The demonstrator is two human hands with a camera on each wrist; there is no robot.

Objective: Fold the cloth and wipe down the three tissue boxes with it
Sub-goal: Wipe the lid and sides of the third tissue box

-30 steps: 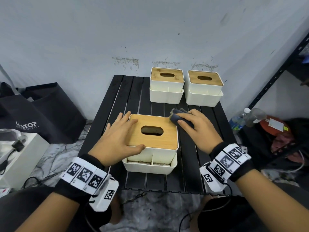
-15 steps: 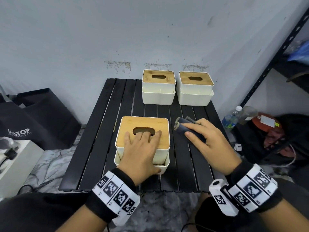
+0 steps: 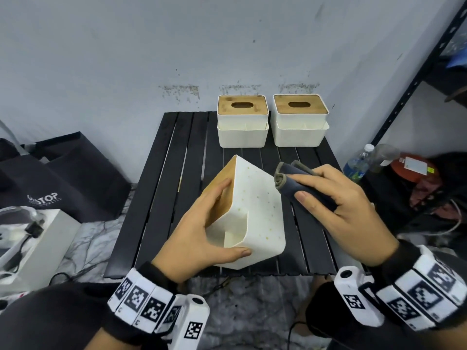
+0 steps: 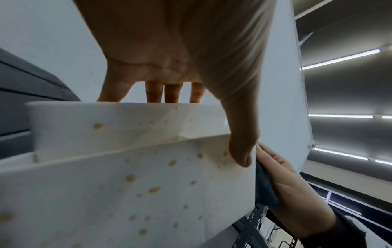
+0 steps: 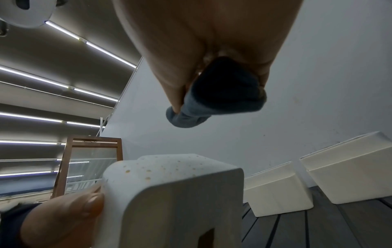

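- Left hand (image 3: pixel 194 231) has its fingers curled round the near tissue box (image 3: pixel 255 210), tipped on edge above the bench (image 3: pixel 156 198), spotted white side up.
- Right hand (image 3: pixel 336 213) pinches the folded cloth (image 3: pixel 298 185) just beside that side.
- Best to steady the box and press the cloth flat across the spots.

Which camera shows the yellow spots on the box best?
The left wrist view: the yellow spots fill the tipped tissue box side up close. In the head view they are tiny specks. In the right wrist view only a few show on its upper face.
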